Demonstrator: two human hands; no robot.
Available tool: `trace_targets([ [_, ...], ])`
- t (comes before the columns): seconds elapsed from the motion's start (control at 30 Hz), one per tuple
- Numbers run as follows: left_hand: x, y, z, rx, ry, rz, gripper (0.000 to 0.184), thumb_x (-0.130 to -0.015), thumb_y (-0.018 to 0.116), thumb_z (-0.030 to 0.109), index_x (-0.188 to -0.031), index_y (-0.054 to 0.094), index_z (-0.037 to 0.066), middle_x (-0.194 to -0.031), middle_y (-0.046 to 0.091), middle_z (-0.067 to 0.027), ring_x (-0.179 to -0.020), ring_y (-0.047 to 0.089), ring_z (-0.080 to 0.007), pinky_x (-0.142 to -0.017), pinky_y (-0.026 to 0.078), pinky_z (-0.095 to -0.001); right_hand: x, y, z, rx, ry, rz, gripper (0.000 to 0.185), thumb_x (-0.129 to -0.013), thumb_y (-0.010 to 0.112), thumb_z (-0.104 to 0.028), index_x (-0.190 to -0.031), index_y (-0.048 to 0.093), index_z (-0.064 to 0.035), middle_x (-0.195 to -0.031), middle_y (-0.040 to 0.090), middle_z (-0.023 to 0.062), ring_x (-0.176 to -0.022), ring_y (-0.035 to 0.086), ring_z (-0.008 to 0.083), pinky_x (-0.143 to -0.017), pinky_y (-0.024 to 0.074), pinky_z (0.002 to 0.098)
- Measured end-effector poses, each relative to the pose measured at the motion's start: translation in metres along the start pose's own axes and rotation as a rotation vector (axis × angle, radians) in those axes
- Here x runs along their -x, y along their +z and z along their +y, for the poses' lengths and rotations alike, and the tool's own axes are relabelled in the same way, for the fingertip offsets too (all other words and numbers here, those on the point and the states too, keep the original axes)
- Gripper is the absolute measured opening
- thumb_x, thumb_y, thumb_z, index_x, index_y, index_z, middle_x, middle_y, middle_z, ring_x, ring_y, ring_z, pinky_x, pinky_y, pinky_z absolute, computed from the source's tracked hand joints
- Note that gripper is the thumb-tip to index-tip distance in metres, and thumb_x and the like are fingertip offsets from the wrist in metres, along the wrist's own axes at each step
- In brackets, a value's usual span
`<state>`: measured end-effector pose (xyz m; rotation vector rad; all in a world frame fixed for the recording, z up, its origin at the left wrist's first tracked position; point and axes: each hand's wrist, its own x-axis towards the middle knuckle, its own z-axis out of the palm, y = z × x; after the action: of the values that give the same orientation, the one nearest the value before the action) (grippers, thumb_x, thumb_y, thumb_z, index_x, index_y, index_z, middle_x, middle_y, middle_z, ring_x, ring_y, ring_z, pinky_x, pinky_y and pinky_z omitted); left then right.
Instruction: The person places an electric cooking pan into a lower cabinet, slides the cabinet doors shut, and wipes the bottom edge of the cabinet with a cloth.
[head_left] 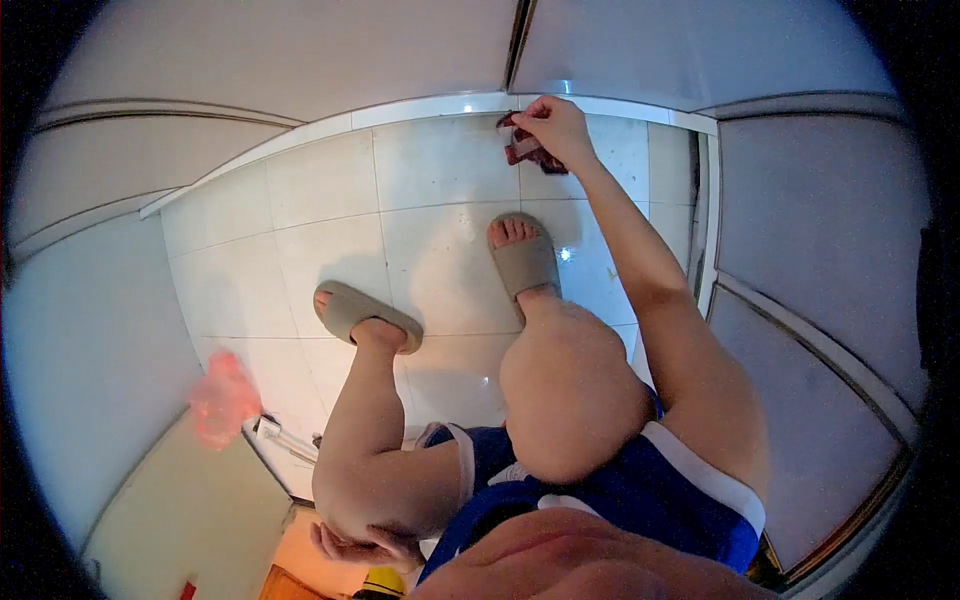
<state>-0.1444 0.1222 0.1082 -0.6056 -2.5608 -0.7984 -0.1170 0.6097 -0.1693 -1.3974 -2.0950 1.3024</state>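
My right hand (556, 132) reaches far forward, low over the floor by the cabinet base. Its thumb and fingers are closed on a dark red, crumpled wrapper (530, 150) with a pale patch. Part of the wrapper hides behind my fingers, and what it once held cannot be made out. My left hand (368, 546) rests beside my left knee with its fingers apart, holding nothing that I can see.
Grey slide sandals (372, 316) are on my feet on the white tiled floor (440, 250). Pale cabinet doors (620, 50) rise in front and on the right. A pinkish-red plastic bag (222, 400) hangs at the left, above a yellowish panel (190, 500).
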Motion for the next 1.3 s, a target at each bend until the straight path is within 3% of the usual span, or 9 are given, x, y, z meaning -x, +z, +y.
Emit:
trace_targets([
  [0.17, -0.064, -0.017, 0.033, -0.205, 0.215, -0.221, 0.038, -0.088, 0.053, 0.024, -0.115, 0.043, -0.002, -0.122, 0.041, -0.0187, -0.113, 0.041, -0.0297, -0.098, 0.031, -0.0421, 0.053, -0.019, -0.038, -1.074, 0.448, -0.370, 0.013, -0.085, 0.059, -0.017, -0.088, 0.057, -0.0051, -0.078, 0.062, 0.0057, -0.069, 0.063, 0.0176, -0.060, 0.0513, 0.0311],
  [0.27, -0.107, 0.061, 0.037, 0.183, -0.086, -0.836, 0.046, -0.077, 0.054, -0.002, -0.122, 0.040, -0.003, -0.120, 0.047, -0.0164, -0.112, 0.047, -0.0256, -0.094, 0.039, -0.0366, 0.074, -0.010, -0.058, -1.320, 0.568, -0.589, 0.014, -0.085, 0.055, -0.015, -0.096, 0.055, -0.0054, -0.086, 0.062, 0.0103, -0.072, 0.063, 0.0226, -0.063, 0.0536, 0.0376],
  [0.37, -0.113, 0.167, 0.058, 0.419, -0.194, -1.296, 0.101, -0.068, 0.077, 0.027, -0.142, 0.009, 0.015, -0.141, 0.028, -0.0117, -0.124, 0.038, -0.0303, -0.094, 0.040, -0.0445, 0.081, 0.008, -0.076, -1.467, 0.572, -0.751, 0.027, -0.086, 0.054, -0.017, -0.111, 0.050, -0.0054, -0.098, 0.061, 0.0106, -0.083, 0.063, 0.0236, -0.067, 0.0540, 0.0371],
  [0.47, -0.079, 0.284, 0.048, 0.870, -0.306, -1.412, 0.090, -0.078, 0.068, 0.027, -0.142, 0.005, 0.011, -0.144, 0.019, -0.0110, -0.125, 0.036, -0.0296, -0.094, 0.040, -0.0445, 0.084, 0.009, -0.091, -1.587, 0.488, -0.835, 0.029, -0.088, 0.055, -0.023, -0.111, 0.050, -0.0056, -0.100, 0.060, 0.0098, -0.084, 0.062, 0.0215, -0.067, 0.0537, 0.0350],
  [0.53, -0.058, 0.353, 0.047, 1.118, -0.670, -1.562, 0.081, -0.083, 0.056, 0.051, -0.140, 0.015, 0.011, -0.138, 0.033, -0.0118, -0.122, 0.040, -0.0311, -0.096, 0.041, -0.0469, 0.076, 0.011, -0.088, -1.615, 0.546, -0.699, 0.029, -0.088, 0.056, -0.022, -0.110, 0.050, -0.0051, -0.098, 0.061, 0.0076, -0.083, 0.061, 0.0185, -0.068, 0.0524, 0.0314],
  [0.6, -0.043, 0.379, 0.081, 1.458, -0.956, -1.490, 0.064, -0.088, 0.047, 0.049, -0.134, 0.029, 0.008, -0.131, 0.043, -0.0127, -0.118, 0.045, -0.0294, -0.094, 0.043, -0.0438, 0.057, 0.013, -0.053, -0.942, 0.206, -0.298, 0.027, -0.086, 0.060, -0.021, -0.106, 0.052, -0.0049, -0.096, 0.061, 0.0057, -0.084, 0.059, 0.0153, -0.071, 0.0501, 0.0286],
  [0.67, -0.031, 0.391, 0.102, 1.480, -1.039, -1.383, 0.055, -0.091, 0.042, 0.046, -0.129, 0.037, 0.007, -0.127, 0.047, -0.0129, -0.117, 0.046, -0.0287, -0.093, 0.044, -0.0429, 0.037, 0.003, -0.028, -0.955, 0.251, -0.039, 0.022, -0.084, 0.063, -0.021, -0.100, 0.056, -0.0064, -0.090, 0.060, 0.0032, -0.080, 0.057, 0.0130, -0.072, 0.0478, 0.0271],
  [0.97, -0.032, 0.453, 0.134, 1.539, -1.167, -1.064, 0.035, -0.094, 0.041, 0.033, -0.115, 0.044, 0.006, -0.112, 0.054, -0.0114, -0.104, 0.053, -0.0259, -0.085, 0.047, -0.0410, 0.009, 0.015, 0.003, -1.219, 0.434, 0.073, 0.023, -0.085, 0.059, -0.015, -0.106, 0.057, -0.0054, -0.097, 0.061, 0.0023, -0.094, 0.056, 0.0149, -0.082, 0.0451, 0.0305],
  [1.3, -0.040, 0.493, 0.122, 1.315, -1.224, -1.125, 0.028, -0.093, 0.044, 0.030, -0.109, 0.049, 0.008, -0.097, 0.059, -0.0082, -0.089, 0.057, -0.0217, -0.073, 0.049, -0.0362, 0.001, 0.042, -0.017, -1.262, 0.474, 0.020, 0.045, -0.085, 0.047, -0.002, -0.130, 0.042, -0.0023, -0.110, 0.057, 0.0088, -0.095, 0.056, 0.0188, -0.082, 0.0462, 0.0305],
])
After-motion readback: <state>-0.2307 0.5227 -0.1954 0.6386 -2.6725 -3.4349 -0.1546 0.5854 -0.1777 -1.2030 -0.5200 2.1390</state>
